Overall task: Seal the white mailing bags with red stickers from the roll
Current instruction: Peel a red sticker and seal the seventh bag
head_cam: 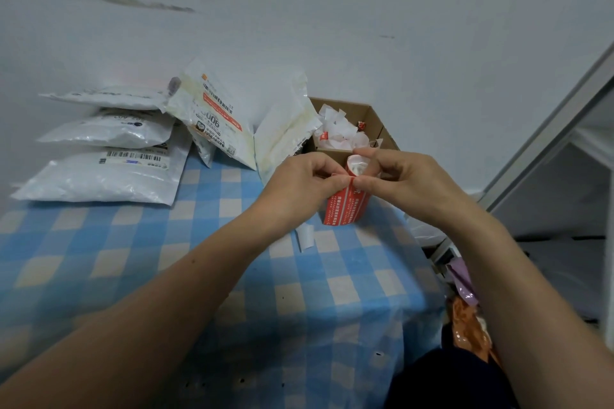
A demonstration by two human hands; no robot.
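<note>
Up above the checked cloth [166,259], both hands meet on the round red roll [345,207]. Left hand [299,183] and right hand [398,176] pinch its papery edge. Shiny, puffy bags [99,176] lie stacked left.

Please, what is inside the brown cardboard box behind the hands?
The cardboard box holds crumpled white paper scraps, a few with red on them. Its bottom is covered by the scraps, and the right hand and sticker roll hide its near edge.
</note>
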